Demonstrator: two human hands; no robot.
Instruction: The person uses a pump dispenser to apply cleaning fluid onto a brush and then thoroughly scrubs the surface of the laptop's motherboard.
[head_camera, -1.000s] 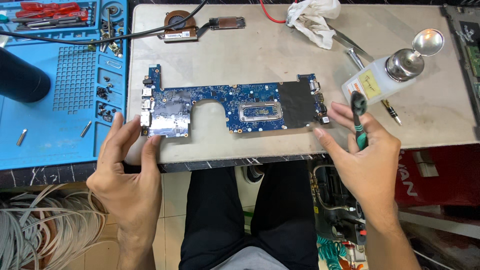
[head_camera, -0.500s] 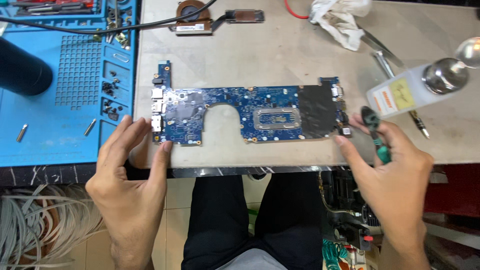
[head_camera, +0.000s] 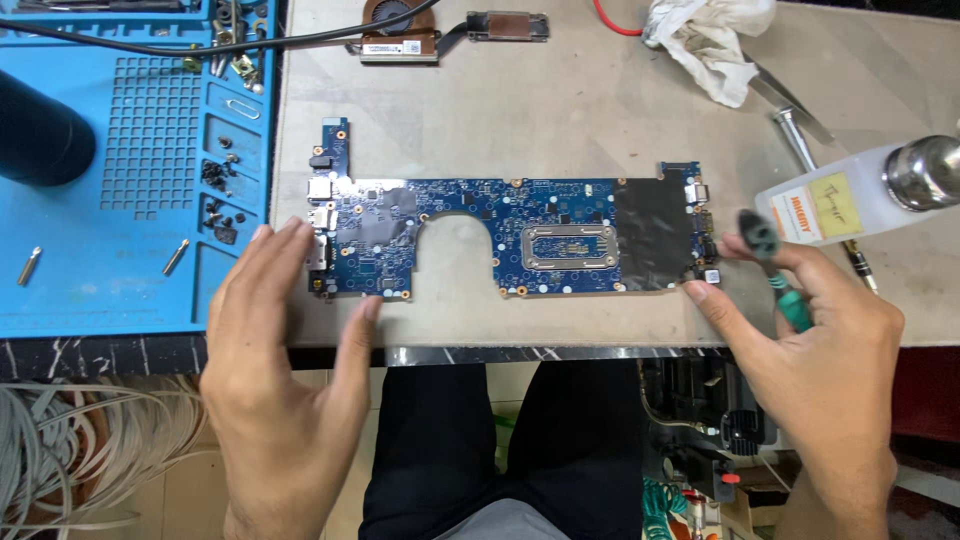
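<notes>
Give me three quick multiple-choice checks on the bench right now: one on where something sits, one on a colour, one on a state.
1. Where is the blue mat?
A. left of the circuit board
B. right of it
C. under it

2. What colour is the handle of the screwdriver in the right hand?
A. red
B. green
C. yellow

3. How is the left hand?
A. closed round a tool
B. lifted off the bench
C. open, fingertips at the board's left end

Answers:
1 A: the mat lies at the table's left, beside the board.
2 B: green shows between the fingers.
3 C: the fingers are spread, holding nothing.
</notes>
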